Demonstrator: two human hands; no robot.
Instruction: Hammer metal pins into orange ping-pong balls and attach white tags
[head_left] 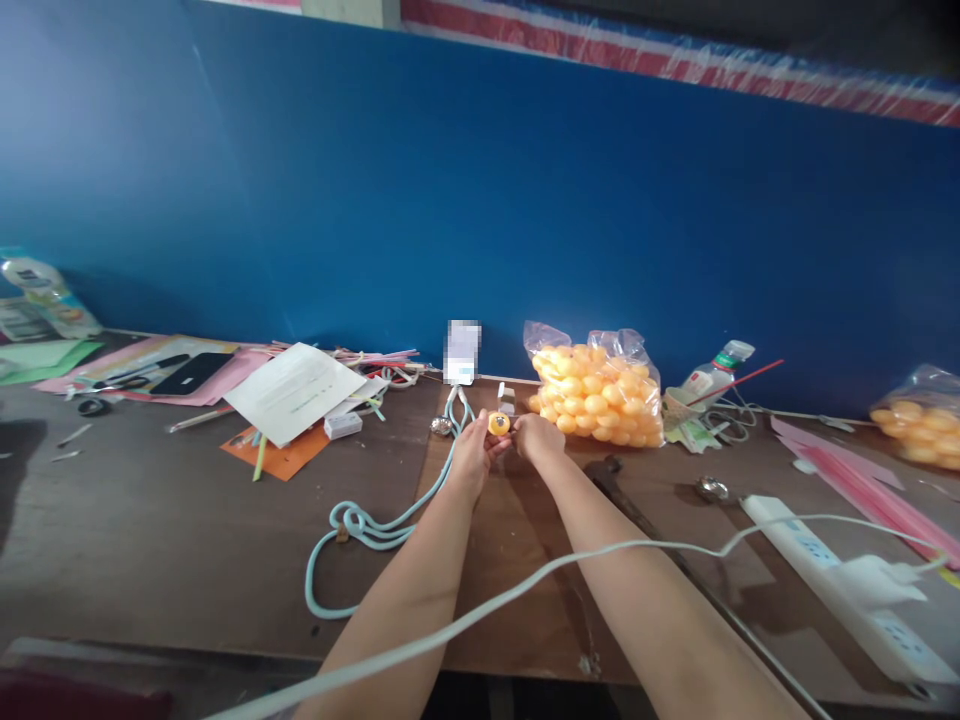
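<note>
Close to the far edge of the table [247, 560], the left hand [472, 448] has its fingers closed about the yellow ball [499, 424]. Ball lies between both hands, nearer the left; round, no long axis. Right hand [538, 438] sits just right of it, fingers curled, contents not determinable. Both hands reach forward. Bag of balls [596, 395] stands beyond the right hand.

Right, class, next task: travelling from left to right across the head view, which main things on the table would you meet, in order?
Green-and-white package → flat black rectangle → white paper sheet → single yellow ball → large bag of yellow balls → clear bottle → second bag of yellow balls.
</note>
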